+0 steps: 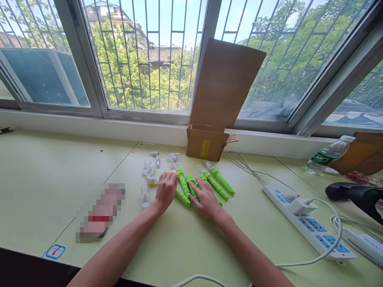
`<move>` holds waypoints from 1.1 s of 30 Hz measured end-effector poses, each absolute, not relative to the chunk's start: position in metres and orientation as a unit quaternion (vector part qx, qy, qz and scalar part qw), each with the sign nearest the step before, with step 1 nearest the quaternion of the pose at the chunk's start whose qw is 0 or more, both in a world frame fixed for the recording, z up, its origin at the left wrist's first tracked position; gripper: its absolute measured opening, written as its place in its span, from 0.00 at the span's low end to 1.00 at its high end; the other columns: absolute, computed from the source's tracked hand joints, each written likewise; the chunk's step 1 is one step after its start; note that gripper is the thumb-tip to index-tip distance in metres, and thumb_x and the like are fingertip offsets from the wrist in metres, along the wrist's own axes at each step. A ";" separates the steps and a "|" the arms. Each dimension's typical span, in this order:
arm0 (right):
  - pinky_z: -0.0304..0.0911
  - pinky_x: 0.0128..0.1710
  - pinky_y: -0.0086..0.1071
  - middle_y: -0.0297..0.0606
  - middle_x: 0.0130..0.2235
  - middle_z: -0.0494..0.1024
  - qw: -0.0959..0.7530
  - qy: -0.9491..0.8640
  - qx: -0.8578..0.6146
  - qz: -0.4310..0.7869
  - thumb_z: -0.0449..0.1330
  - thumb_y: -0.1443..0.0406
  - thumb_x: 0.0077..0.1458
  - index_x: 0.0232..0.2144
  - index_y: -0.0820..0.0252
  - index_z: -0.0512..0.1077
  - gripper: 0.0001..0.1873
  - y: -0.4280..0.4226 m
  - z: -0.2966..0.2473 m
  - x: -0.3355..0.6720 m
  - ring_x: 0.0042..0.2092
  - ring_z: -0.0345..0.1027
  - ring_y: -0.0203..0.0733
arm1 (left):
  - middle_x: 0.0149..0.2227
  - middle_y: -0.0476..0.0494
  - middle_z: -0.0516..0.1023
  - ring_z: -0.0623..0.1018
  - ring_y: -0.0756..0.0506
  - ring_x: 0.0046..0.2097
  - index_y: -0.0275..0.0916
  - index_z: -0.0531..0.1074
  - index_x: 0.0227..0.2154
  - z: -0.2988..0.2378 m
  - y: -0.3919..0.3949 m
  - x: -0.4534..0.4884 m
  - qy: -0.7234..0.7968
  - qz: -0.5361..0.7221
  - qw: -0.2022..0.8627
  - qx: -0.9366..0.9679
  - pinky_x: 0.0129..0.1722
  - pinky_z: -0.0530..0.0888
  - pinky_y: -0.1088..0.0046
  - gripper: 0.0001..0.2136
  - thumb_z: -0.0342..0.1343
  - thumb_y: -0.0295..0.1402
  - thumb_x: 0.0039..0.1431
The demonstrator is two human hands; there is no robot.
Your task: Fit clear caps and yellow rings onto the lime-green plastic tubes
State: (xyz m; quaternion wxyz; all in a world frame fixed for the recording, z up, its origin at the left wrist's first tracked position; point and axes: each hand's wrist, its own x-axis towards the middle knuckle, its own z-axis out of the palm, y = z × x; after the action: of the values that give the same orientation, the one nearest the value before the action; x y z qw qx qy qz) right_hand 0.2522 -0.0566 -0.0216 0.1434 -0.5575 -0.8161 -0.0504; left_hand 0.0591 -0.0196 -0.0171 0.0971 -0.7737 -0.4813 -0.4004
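My left hand [166, 187] is closed, fingers curled down, at the left end of a group of bright green ribbed plastic tubes [182, 182]. A thin yellow edge shows at its fingertips; what the fingers hold is hidden. My right hand [206, 200] lies over the middle tubes with its fingers spread, touching them. Right of it are two more green tubes, one [222, 180] with a clear tip. Left of and beyond my left hand lie several small clear plastic pieces [147, 167] with whitish ends. A clear ribbed cup-like piece [145, 196] stands nearest my left wrist.
A cardboard box [206, 143] with a raised flap stands against the windowsill. On the right are a white power strip [311, 227] with cables, a water bottle [329, 155] and a black object [353, 195]. A blurred-out flat pinkish object [101, 213] lies left.
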 end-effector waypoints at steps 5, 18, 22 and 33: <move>0.45 0.62 0.50 0.49 0.65 0.56 0.141 -0.815 -0.559 -0.053 0.47 0.54 0.62 0.62 0.56 0.60 0.28 -0.056 -0.023 0.253 0.65 0.46 0.55 | 0.37 0.44 0.77 0.75 0.45 0.42 0.40 0.70 0.38 -0.017 -0.019 0.059 -0.477 -0.399 0.099 -0.777 0.51 0.68 0.63 0.08 0.46 0.28 0.65; 0.45 0.61 0.50 0.49 0.65 0.56 0.133 -0.816 -0.561 -0.053 0.47 0.54 0.62 0.62 0.56 0.60 0.29 -0.056 -0.021 0.253 0.65 0.46 0.55 | 0.33 0.47 0.74 0.74 0.46 0.39 0.41 0.68 0.35 -0.017 -0.018 0.059 -0.467 -0.401 0.113 -0.780 0.53 0.66 0.63 0.08 0.45 0.25 0.65; 0.45 0.62 0.50 0.49 0.65 0.56 0.136 -0.816 -0.560 -0.050 0.47 0.54 0.62 0.62 0.56 0.59 0.29 -0.057 -0.021 0.252 0.65 0.46 0.55 | 0.33 0.46 0.73 0.73 0.46 0.39 0.41 0.68 0.34 -0.017 -0.018 0.060 -0.466 -0.399 0.109 -0.782 0.51 0.67 0.62 0.09 0.44 0.25 0.65; 0.44 0.62 0.50 0.49 0.65 0.55 0.134 -0.816 -0.561 -0.048 0.47 0.54 0.62 0.62 0.56 0.60 0.29 -0.057 -0.019 0.252 0.65 0.46 0.55 | 0.37 0.43 0.71 0.71 0.44 0.40 0.39 0.66 0.34 -0.018 -0.017 0.062 -0.466 -0.425 0.082 -0.772 0.43 0.70 0.65 0.07 0.44 0.26 0.65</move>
State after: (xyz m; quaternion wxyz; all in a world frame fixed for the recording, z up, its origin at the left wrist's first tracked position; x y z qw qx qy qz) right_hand 0.2517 -0.0575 -0.0194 0.1338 -0.5609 -0.8155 -0.0484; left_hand 0.0619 -0.0169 -0.0181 0.0822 -0.7717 -0.4657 -0.4253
